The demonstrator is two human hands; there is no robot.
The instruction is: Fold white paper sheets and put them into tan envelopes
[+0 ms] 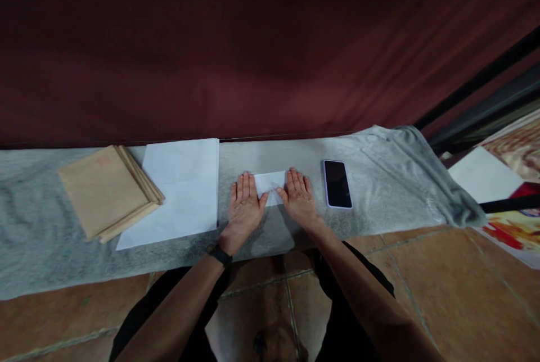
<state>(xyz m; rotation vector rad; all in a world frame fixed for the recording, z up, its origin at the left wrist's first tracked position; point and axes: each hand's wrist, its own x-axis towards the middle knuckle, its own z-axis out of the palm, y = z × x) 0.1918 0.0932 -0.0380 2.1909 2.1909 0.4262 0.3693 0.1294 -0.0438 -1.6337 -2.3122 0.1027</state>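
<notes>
we note the stack of brown envelopes [105, 190] overlapping the white paper sheets [181, 188] on the gray cloth. next, the left hand [245, 204] lies flat, fingers nearly together and thumb angled inward, at the left edge of the small white paper [270, 182], with the right hand [299, 199] mirroring it, fingers slightly spread, left of the phone [337, 184]. we judge the paper light, thin, easily creased and prone to slide on cloth, best held at its side edges.

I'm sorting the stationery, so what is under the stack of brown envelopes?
The stack of brown envelopes overlaps the large white paper; grey cloth shows around its other sides. What it fully covers is hidden.
</notes>
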